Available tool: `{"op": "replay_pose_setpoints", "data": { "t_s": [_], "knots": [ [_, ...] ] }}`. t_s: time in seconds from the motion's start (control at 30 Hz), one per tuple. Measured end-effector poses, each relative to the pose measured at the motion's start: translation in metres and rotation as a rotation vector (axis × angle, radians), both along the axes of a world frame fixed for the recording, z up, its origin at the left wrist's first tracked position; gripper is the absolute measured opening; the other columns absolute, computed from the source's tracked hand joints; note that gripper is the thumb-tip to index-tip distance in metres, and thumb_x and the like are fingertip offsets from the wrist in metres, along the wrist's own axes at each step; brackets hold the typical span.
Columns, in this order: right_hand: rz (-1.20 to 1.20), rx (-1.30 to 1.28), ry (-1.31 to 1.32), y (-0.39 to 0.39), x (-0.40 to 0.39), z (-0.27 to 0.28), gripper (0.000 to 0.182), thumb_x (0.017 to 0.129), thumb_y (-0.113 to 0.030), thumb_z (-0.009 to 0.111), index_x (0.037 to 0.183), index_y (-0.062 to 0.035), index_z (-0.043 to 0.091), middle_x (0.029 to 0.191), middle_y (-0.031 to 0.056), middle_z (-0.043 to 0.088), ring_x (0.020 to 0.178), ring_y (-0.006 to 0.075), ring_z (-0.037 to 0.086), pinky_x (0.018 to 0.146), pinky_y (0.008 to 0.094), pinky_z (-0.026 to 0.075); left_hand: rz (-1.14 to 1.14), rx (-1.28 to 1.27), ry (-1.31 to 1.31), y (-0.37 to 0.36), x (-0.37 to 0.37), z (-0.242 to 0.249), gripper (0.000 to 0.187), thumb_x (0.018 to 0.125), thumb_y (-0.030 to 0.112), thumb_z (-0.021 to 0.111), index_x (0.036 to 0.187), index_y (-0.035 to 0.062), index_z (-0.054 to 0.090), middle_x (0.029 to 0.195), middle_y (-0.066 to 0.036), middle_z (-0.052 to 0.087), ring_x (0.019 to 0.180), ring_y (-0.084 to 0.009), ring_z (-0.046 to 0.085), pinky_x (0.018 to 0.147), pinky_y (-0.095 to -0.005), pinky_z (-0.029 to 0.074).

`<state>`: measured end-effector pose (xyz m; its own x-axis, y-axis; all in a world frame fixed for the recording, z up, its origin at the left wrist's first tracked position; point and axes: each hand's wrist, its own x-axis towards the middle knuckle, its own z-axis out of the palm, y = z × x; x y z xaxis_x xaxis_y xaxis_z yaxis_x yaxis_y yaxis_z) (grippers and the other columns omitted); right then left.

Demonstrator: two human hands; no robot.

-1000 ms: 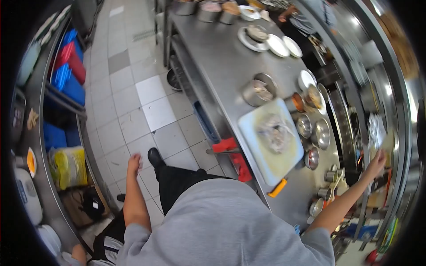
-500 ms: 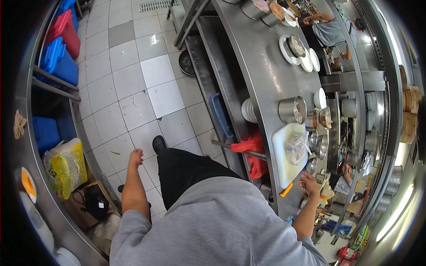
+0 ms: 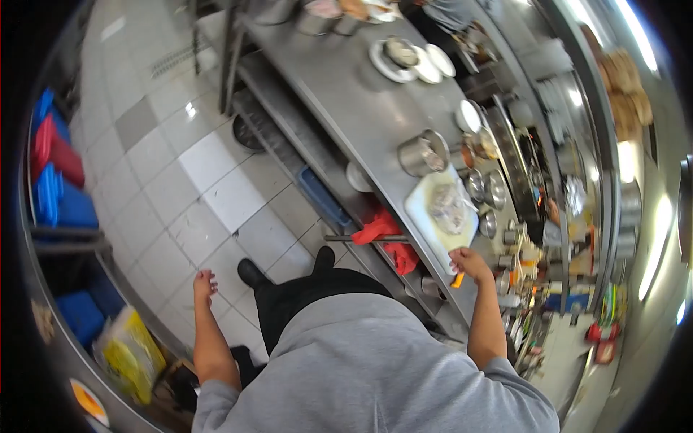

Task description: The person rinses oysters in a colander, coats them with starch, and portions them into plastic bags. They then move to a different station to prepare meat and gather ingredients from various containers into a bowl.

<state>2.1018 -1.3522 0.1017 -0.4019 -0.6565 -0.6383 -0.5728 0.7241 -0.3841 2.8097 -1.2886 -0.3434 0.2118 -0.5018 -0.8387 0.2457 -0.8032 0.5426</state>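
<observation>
A rectangular white cutting board lies on the grey steel bench, long axis along its edge. The right hand, grip impossible to tell, overlaps the board's near end; the left hand hangs released.

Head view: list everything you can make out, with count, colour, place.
table: one, steel-grey, right of centre
cutting board: one, white, on table
clear bag: one, pale contents, on board
handle: one, orange, board's near end
pot: one, silver, beyond board
bowls: at least three, silver, beside board
plates: at least three, white, table's far part
tray: one, blue, under table
red material: count unclear, under table edge
bins: at least three blue, one red, left
sack: one, yellow and white, lower left
farther items: too blurred to count
boots: two, black, on floor
left hand: one, bare, above floor
right hand: one, bare, by handle
</observation>
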Motion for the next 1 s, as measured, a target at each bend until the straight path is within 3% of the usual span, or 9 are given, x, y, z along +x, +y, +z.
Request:
{"op": "replay_pose_setpoints", "data": {
  "t_s": [0.17, 0.23, 0.4, 0.5, 0.63, 0.7, 0.77, 0.83, 1.0],
  "knots": [
    [-0.104, -0.268, 0.052, 0.01, -0.002, 0.015, 0.023, 0.094, -0.025, 0.065, 0.103, -0.0048, 0.063, 0.077, 0.0017, 0.063, 0.061, 0.0095, 0.056, 0.058, 0.0259, 0.048, -0.029, -0.259, -0.001, -0.066, -0.069, 0.036, 0.027, 0.097, 0.038, 0.057, 0.096, 0.0128, 0.048, 0.105, -0.009, 0.067, 0.084, -0.0222, 0.063, 0.067, -0.0365, 0.051],
    [-0.136, -0.379, 0.045, 0.019, -0.009, 0.011, 0.027, 0.091, -0.016, 0.066, 0.112, -0.0007, 0.061, 0.083, 0.0028, 0.066, 0.068, 0.0093, 0.061, 0.061, 0.0259, 0.05, -0.119, -0.358, 0.033, -0.106, -0.108, 0.066, 0.024, 0.098, 0.034, 0.058, 0.09, 0.011, 0.056, 0.098, -0.006, 0.069, 0.078, -0.016, 0.062, 0.064, -0.0298, 0.05],
    [-0.167, -0.63, -0.019, 0.006, -0.051, -0.043, 0.033, 0.093, -0.005, 0.059, 0.126, 0.0005, 0.057, 0.103, 0.0075, 0.067, 0.093, 0.013, 0.064, 0.081, 0.0272, 0.051, -0.456, -0.663, 0.141, -0.224, -0.254, 0.201, 0.021, 0.096, 0.025, 0.063, 0.099, 0.0041, 0.064, 0.093, -0.004, 0.068, 0.075, -0.0106, 0.058, 0.064, -0.0259, 0.048],
    [-0.132, -0.892, -0.1, -0.054, -0.057, -0.06, 0.027, 0.094, -0.004, 0.057, 0.119, 0.0025, 0.061, 0.11, 0.0125, 0.069, 0.104, 0.0194, 0.066, 0.09, 0.0292, 0.052, -0.724, -0.87, 0.295, -0.292, -0.369, 0.313, 0.022, 0.094, 0.014, 0.065, 0.112, 0.0041, 0.06, 0.102, -0.004, 0.064, 0.094, -0.0117, 0.062, 0.079, -0.0259, 0.052],
    [0.225, -1.049, 0.112, -0.166, -0.039, -0.063, 0.031, 0.087, 0.002, 0.058, 0.117, -0.0031, 0.064, 0.112, 0.0145, 0.066, 0.1, 0.0247, 0.066, 0.09, 0.0319, 0.051, -1.131, -1.293, -0.062, -0.362, -0.523, 0.39, 0.038, 0.089, 0.008, 0.063, 0.125, 0.002, 0.056, 0.12, -0.017, 0.064, 0.116, -0.0294, 0.061, 0.095, -0.0389, 0.051],
    [0.345, -1.172, 0.236, -0.233, -0.037, -0.086, 0.034, 0.082, 0.001, 0.059, 0.116, -0.0004, 0.064, 0.115, 0.0179, 0.064, 0.104, 0.0301, 0.064, 0.091, 0.0371, 0.051, -1.214, -1.423, -0.308, -0.396, -0.58, 0.368, 0.042, 0.087, 0.008, 0.062, 0.128, 0.0034, 0.055, 0.123, -0.018, 0.063, 0.116, -0.0321, 0.06, 0.095, -0.0413, 0.05],
    [0.5, -0.666, 0.523, -0.275, -0.036, -0.095, 0.034, 0.083, -0.007, 0.061, 0.117, -0.001, 0.065, 0.12, 0.0146, 0.064, 0.109, 0.0301, 0.062, 0.089, 0.0393, 0.051, -1.295, -1.551, -0.551, -0.415, -0.615, 0.342, 0.046, 0.085, 0.009, 0.062, 0.13, 0.0047, 0.053, 0.125, -0.018, 0.061, 0.116, -0.0348, 0.06, 0.096, -0.0436, 0.05],
    [0.594, -0.371, 0.766, -0.3, -0.031, -0.107, 0.036, 0.087, -0.016, 0.06, 0.12, -0.0031, 0.065, 0.122, 0.0094, 0.065, 0.112, 0.0288, 0.061, 0.087, 0.0367, 0.052, -1.437, -1.202, -0.864, -0.412, -0.633, 0.324, 0.057, 0.085, 0.014, 0.062, 0.139, 0.008, 0.047, 0.131, -0.022, 0.056, 0.119, -0.0408, 0.056, 0.098, -0.0478, 0.048],
    [0.802, -0.173, 0.689, -0.331, -0.041, -0.109, 0.032, 0.086, -0.024, 0.064, 0.115, -0.0119, 0.07, 0.119, 0.0046, 0.068, 0.112, 0.0238, 0.062, 0.088, 0.0346, 0.051, -1.766, -0.893, -1.014, -0.432, -0.65, 0.34, 0.075, 0.081, 0.025, 0.07, 0.147, 0.0104, 0.037, 0.138, -0.022, 0.049, 0.121, -0.0429, 0.053, 0.1, -0.0469, 0.048]
  ]
}}
